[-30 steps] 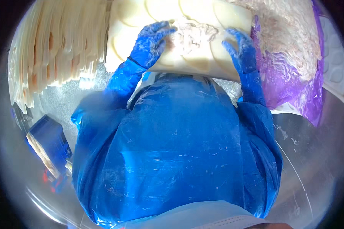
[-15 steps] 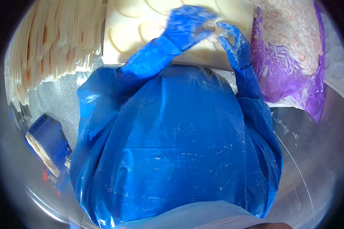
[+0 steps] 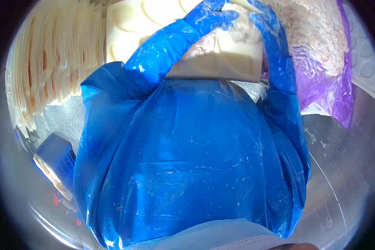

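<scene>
A cream moulded tray (image 3: 221, 58) with round hollows lies on the steel table ahead of me. Both my hands wear blue gloves smeared with pale paste. My left hand (image 3: 210, 14) reaches across to the tray's far right part, fingers curled over a lump of pale minced paste (image 3: 241, 27). My right hand (image 3: 262, 18) presses against the same lump from the right. A blue plastic apron (image 3: 187, 166) fills the middle of the view and hides the table's near edge.
A purple bag (image 3: 321, 83) heaped with pinkish minced paste sits right of the tray. A row of upright cream trays (image 3: 50, 71) stands at the left. A blue box (image 3: 56, 160) lies at the lower left. Bare steel table (image 3: 341, 166) shows at the right.
Both hands were spread apart on the tray. They have come together toward the far right over the paste lump, and the view has tilted closer to the tray.
</scene>
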`<action>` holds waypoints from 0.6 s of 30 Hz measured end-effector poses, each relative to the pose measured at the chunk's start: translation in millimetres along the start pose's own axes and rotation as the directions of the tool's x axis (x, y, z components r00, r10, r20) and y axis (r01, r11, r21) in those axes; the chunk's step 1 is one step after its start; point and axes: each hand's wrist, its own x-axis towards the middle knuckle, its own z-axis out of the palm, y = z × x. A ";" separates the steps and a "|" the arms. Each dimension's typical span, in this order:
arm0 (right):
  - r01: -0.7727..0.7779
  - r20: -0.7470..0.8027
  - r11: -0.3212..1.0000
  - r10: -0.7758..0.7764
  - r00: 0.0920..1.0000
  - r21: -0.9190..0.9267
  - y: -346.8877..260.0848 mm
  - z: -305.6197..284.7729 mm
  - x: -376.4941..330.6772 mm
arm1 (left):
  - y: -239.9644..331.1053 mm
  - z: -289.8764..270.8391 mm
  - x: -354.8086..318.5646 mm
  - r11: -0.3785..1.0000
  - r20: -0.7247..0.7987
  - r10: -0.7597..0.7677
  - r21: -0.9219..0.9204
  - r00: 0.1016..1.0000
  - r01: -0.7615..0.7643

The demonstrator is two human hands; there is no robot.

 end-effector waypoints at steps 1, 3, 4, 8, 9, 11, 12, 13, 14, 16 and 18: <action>-0.014 -0.112 0.999 0.018 0.994 0.042 32.7 3.1 15.9 | -6.1 -6.9 11.1 0.994 -0.022 0.064 0.095 0.998 -0.061; 0.173 -0.099 0.818 -0.269 0.958 -0.549 105.9 -5.9 41.2 | -37.4 -32.2 28.6 0.559 -0.083 0.528 0.783 0.845 -0.273; 0.210 0.051 0.298 -0.463 0.885 -0.931 141.6 -14.2 41.1 | -33.0 -40.2 33.3 0.236 0.074 0.600 0.935 0.797 -0.264; 0.137 -0.257 0.796 -0.346 0.902 -0.589 90.9 8.5 35.7 | -28.4 -41.9 37.3 0.243 0.124 0.712 0.880 0.691 -0.408; 0.117 -0.232 0.886 -0.242 0.942 -0.448 64.3 23.0 33.8 | -37.6 -45.7 43.7 0.188 0.160 0.665 0.910 0.730 -0.370; 0.331 -0.125 0.731 -0.492 0.861 -0.597 85.2 34.3 37.6 | -40.6 -39.6 45.8 0.043 0.263 0.647 0.925 0.715 -0.378; 0.329 -0.092 0.719 -0.478 0.873 -0.612 90.2 35.4 37.8 | -39.5 -36.9 44.0 0.044 0.268 0.645 0.922 0.716 -0.385; 0.329 -0.058 0.706 -0.463 0.884 -0.627 95.0 35.7 37.4 | -38.4 -33.8 41.6 0.038 0.259 0.627 0.932 0.735 -0.361; 0.328 -0.025 0.693 -0.447 0.894 -0.642 99.7 35.3 36.3 | -37.1 -31.3 39.2 0.032 0.249 0.609 0.941 0.753 -0.337; 0.334 0.011 0.679 -0.433 0.901 -0.654 95.1 32.6 37.2 | -27.6 -33.1 38.3 -0.035 0.271 0.650 0.944 0.710 -0.329; 0.210 -0.223 0.759 -0.424 0.878 -0.616 72.2 28.7 31.0 | -22.0 -26.3 40.8 0.171 0.111 0.747 0.921 0.656 -0.351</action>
